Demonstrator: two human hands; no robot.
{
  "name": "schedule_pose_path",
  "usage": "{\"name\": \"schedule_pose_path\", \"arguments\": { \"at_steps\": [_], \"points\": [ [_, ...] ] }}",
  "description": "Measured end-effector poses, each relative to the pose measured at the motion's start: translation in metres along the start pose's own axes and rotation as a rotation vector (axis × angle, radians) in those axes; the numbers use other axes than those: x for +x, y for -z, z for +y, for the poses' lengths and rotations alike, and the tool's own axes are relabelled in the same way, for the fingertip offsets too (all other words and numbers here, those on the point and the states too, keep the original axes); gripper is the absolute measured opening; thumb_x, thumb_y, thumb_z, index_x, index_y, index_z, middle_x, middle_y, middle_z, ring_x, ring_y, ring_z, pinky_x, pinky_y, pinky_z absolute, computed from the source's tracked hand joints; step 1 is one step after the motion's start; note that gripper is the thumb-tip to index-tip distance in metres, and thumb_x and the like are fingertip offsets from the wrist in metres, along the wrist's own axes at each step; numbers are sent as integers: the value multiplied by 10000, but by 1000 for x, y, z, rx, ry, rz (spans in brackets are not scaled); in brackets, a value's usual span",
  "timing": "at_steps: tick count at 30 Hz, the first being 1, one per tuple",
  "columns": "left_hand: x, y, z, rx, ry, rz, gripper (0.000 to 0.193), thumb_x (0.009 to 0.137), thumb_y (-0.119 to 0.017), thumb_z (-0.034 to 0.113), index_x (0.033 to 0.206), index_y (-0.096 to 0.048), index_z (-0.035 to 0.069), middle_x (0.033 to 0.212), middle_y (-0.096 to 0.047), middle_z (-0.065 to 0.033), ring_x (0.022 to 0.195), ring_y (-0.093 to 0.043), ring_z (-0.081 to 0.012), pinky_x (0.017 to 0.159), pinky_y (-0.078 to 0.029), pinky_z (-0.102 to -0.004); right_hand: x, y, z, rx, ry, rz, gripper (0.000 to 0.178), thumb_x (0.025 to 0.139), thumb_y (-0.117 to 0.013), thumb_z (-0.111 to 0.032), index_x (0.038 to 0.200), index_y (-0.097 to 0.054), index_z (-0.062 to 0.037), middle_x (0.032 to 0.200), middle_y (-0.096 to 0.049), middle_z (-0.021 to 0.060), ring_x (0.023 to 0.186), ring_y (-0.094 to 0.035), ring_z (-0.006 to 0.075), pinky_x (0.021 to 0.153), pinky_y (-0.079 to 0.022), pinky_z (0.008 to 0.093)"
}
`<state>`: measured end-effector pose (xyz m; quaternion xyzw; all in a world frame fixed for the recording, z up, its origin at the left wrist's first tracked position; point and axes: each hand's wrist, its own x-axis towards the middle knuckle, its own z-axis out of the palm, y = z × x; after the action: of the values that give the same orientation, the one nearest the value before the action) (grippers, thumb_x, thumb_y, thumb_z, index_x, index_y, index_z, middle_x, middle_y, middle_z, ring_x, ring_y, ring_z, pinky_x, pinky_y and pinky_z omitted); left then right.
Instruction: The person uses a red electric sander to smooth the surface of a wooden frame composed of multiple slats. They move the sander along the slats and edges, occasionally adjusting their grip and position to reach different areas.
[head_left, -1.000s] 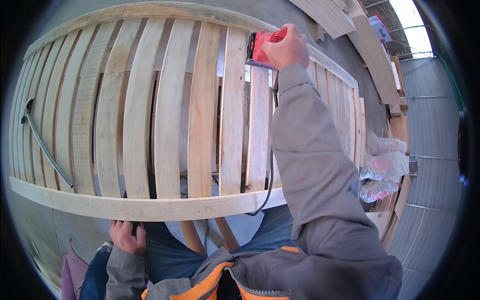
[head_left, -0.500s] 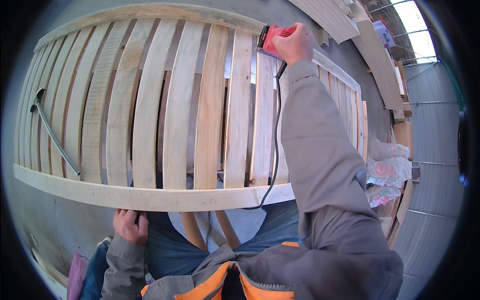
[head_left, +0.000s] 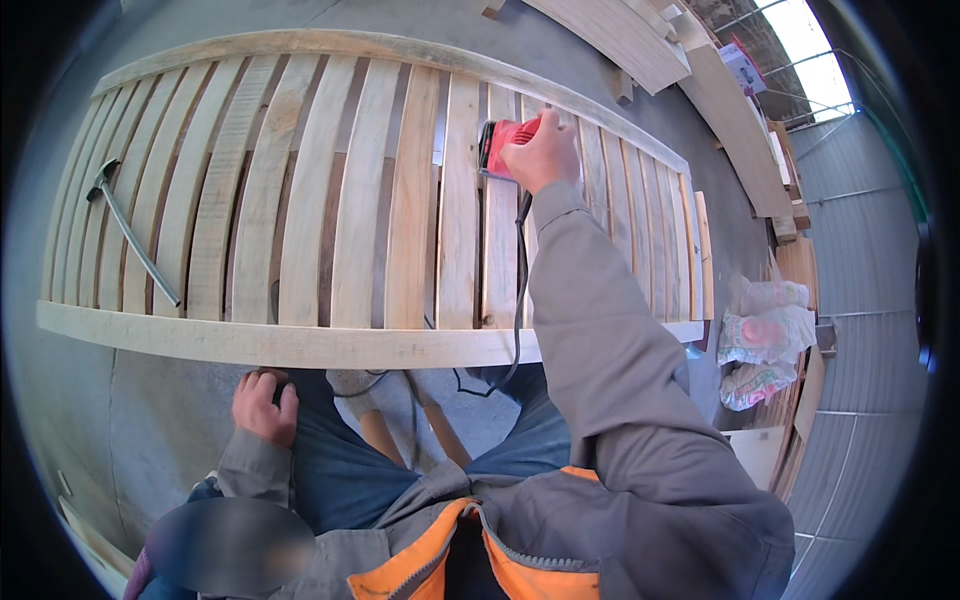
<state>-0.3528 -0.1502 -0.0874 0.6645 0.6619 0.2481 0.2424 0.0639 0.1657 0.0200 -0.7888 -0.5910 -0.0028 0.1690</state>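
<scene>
My right hand (head_left: 545,152) is wrapped round a red electric sander (head_left: 510,140). The sander sits on the slats toward the far side of a pale wooden slatted frame (head_left: 300,345), and its black cord (head_left: 519,290) hangs over the near rail. By my left knee, just below that rail, is my left hand (head_left: 265,408). Its fingers are curled with the tips hidden, so whatever they may hold does not show. Toward the left end of the slats lies a hammer (head_left: 135,235) with a dark head and metal handle.
Long wooden boards (head_left: 735,130) lie at the far right. Printed plastic bags (head_left: 765,335) stand beside a grey corrugated wall (head_left: 865,300). At lower left a blurred oval patch (head_left: 230,545) covers part of the view. The cord loops near my knees.
The sander in my right hand has come nearer and a little left, away from the far rail. In view, the frame sits higher, and my left hand shows farther below the near rail.
</scene>
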Motion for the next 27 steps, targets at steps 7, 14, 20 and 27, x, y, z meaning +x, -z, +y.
{"name": "schedule_pose_path", "arguments": {
  "at_steps": [7, 14, 20, 27],
  "points": [
    [-9, -1, -4, 6, -1, 28, 161, 883, -729, 161, 973, -733, 28, 1006, -720, -159, 1000, -654, -395, 909, -530, -488, -58, 17, 10, -20, -14, -24, 582, 841, -750, -248, 1369, -552, -107, 1315, -587, 276, 1111, -701, 478, 944, -586, 524],
    [-15, -4, -12, 15, -7, 29, 177, 904, -718, 184, 995, -746, 34, 1003, -717, -167, 981, -653, -393, 898, -530, -479, -121, 30, 20, -33, -50, -103, 638, 807, -780, -271, 1389, -559, -129, 1301, -594, 245, 1105, -708, 445, 934, -590, 513],
    [-19, -5, -16, 3, -46, 46, 180, 910, -723, 189, 1001, -746, 35, 1000, -720, -157, 983, -657, -385, 895, -533, -471, -166, 41, 24, -39, -71, -155, 657, 799, -791, -282, 1398, -559, -143, 1298, -595, 224, 1100, -708, 437, 926, -593, 511],
    [-18, -13, -13, 0, -52, 74, 164, 902, -727, 184, 983, -750, 43, 986, -726, -148, 973, -655, -380, 896, -534, -478, -199, 56, 36, -71, -97, -239, 654, 808, -802, -285, 1399, -559, -145, 1289, -596, 217, 1122, -698, 425, 959, -583, 496]
  ]
}}
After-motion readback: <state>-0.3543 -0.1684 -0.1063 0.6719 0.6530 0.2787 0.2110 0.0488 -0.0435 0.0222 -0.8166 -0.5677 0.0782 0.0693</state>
